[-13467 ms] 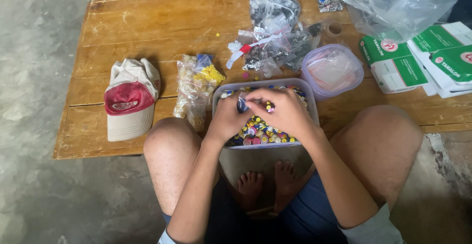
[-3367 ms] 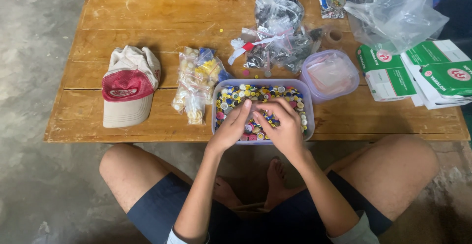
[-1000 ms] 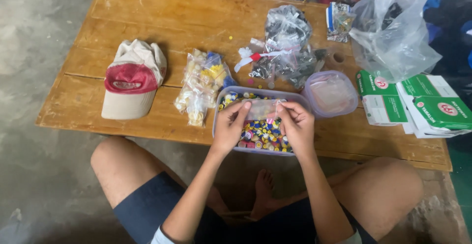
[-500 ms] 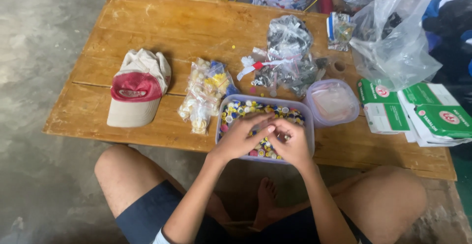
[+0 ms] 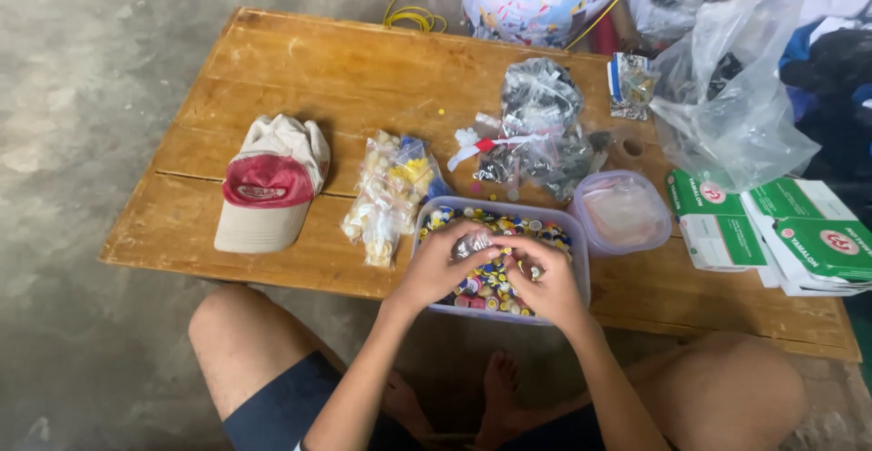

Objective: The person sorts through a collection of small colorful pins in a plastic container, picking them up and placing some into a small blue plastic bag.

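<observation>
While both hands (image 5: 495, 269) pinch a small clear packet (image 5: 472, 244), the tub (image 5: 581, 274) brims with colourful beads (image 5: 490, 289).

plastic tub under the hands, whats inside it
The plastic tub holds many small colourful round pieces. The left hand and right hand cover its middle, so what they pinch is unclear.

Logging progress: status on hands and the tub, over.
Both hands, left and right, over tub of coloured caps. Fingers pinch small clear bag. Nothing in the way.
</observation>
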